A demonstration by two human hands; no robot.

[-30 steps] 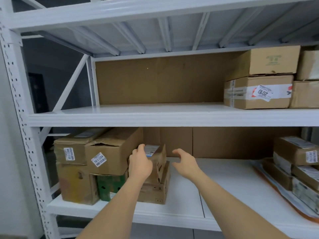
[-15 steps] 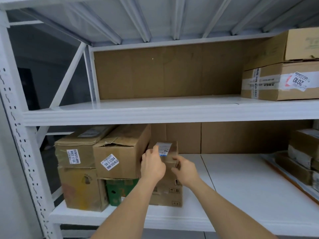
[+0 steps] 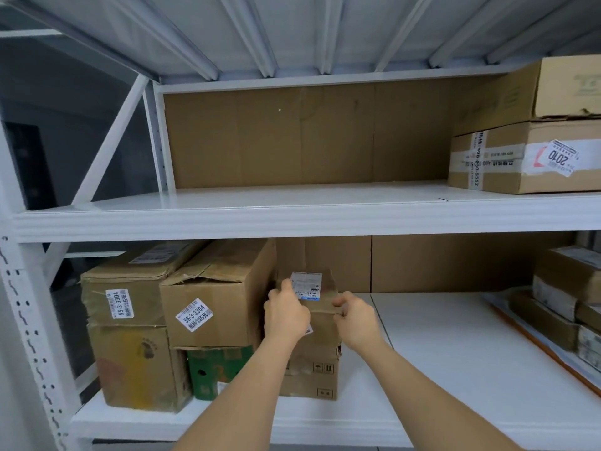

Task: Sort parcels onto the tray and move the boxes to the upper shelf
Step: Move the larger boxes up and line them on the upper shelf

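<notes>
A small brown cardboard box (image 3: pixel 322 315) with a white label on top sits on a lower box (image 3: pixel 313 375) on the lower shelf (image 3: pixel 432 369). My left hand (image 3: pixel 286 315) grips its left side, thumb on the top near the label. My right hand (image 3: pixel 356 319) grips its right front corner with curled fingers. The upper shelf (image 3: pixel 292 203) runs above. At the far right, an orange-edged tray (image 3: pixel 549 353) on the lower shelf carries stacked parcels (image 3: pixel 566 294).
Larger boxes stand left of the small one: a labelled box (image 3: pixel 221 297), a dented one (image 3: pixel 126 288), a green carton (image 3: pixel 218 369) beneath. Two taped boxes (image 3: pixel 527 157) occupy the upper shelf's right end. White shelf uprights (image 3: pixel 29 320) frame the left.
My right hand has come in from open beside the box to gripping its right corner. My left hand stays on the left side. The view has moved closer and leftward.
</notes>
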